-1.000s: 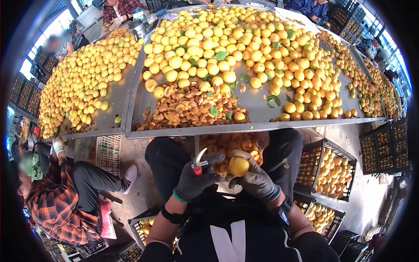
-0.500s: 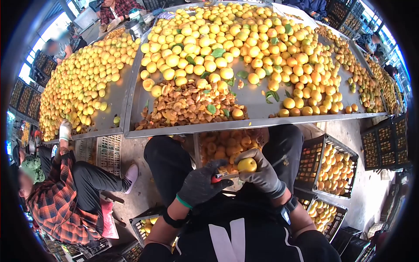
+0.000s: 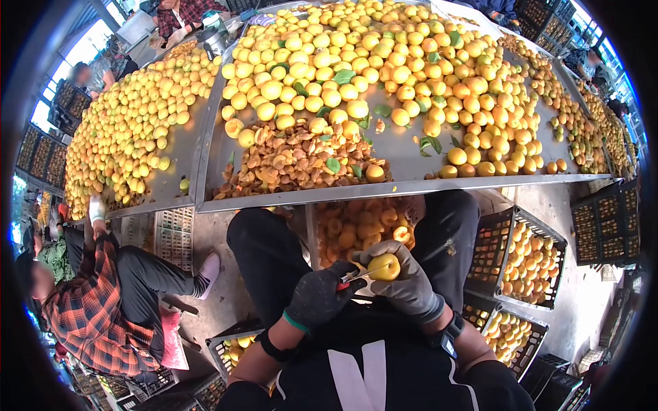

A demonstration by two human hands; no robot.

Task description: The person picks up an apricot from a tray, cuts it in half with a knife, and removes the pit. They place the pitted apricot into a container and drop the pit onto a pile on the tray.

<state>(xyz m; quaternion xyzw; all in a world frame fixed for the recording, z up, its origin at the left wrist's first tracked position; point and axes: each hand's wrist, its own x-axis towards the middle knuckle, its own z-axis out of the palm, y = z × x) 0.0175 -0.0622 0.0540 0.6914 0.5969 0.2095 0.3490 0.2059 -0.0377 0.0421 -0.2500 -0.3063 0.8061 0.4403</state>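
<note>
My left hand [image 3: 317, 296], in a dark glove with a green cuff edge, is closed around a small red-handled knife [image 3: 343, 284]. The knife's thin blade points right and meets the side of a yellow apricot [image 3: 384, 268]. Gripping that apricot is my right hand [image 3: 412, 291], in a grey glove, with its fingers curled behind the fruit. Both hands are above my lap, between my knees. Just beyond them, under the table edge, orange apricot halves [image 3: 362, 222] fill a container. How deep the blade sits in the fruit cannot be made out.
A metal table [image 3: 404, 154] ahead bears whole apricots [image 3: 308, 68], leaves and a heap of brownish scraps [image 3: 295, 161]. Black crates [image 3: 490, 246] of apricots stand at my right. To my left sits a person in a plaid shirt [image 3: 103, 312]. Other people work around the table.
Both hands have come slightly up and closer together. The knife blade now meets the apricot, which has turned in my right hand. The neighbour's gloved hand at the left has shifted lower.
</note>
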